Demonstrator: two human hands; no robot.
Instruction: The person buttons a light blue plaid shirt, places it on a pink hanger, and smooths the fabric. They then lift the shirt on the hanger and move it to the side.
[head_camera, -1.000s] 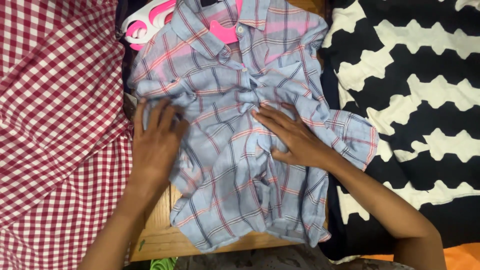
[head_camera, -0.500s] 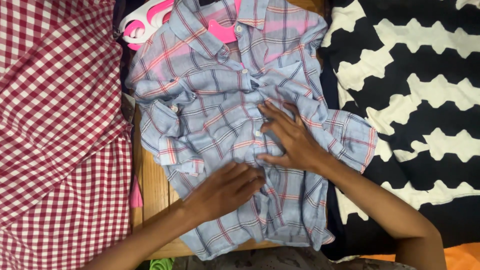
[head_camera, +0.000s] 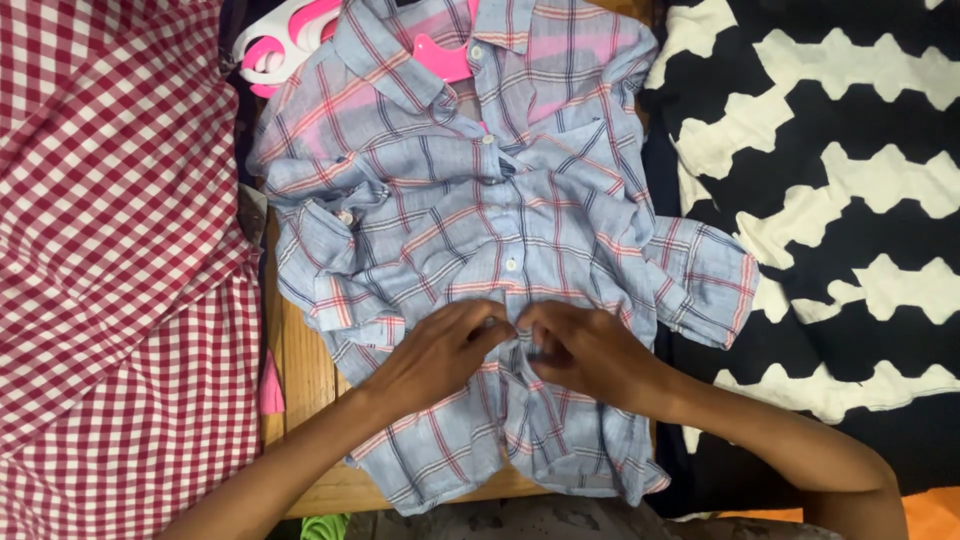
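- Far left, the red-and-white gingham cloth (head_camera: 110, 260) lies just where it did a moment ago, covering that whole side.
- Beside it a strip of bare wooden table (head_camera: 300, 365) shows, with a small pink scrap (head_camera: 270, 385) at the cloth's edge.
- Up top, the pink-and-white plastic hanger (head_camera: 285, 45) peeks out from under the collar, unmoved.
- Centre stage: the light blue plaid button-up shirt (head_camera: 480, 220) lies front up on the table, collar away from the person, sleeves folded in across the chest.
- The left hand (head_camera: 435, 355) has slid in from the shirt's left edge to the button line, fingers curled and pinching the fabric at the placket.
- The right hand (head_camera: 590, 355) has dropped down from the chest to meet it, fingers bent and closed on the same strip of cloth; the two hands now touch at the fingertips.
- Far right, the black fabric with cream zigzag pattern (head_camera: 830, 180) sits unchanged, touching the shirt's folded sleeve.
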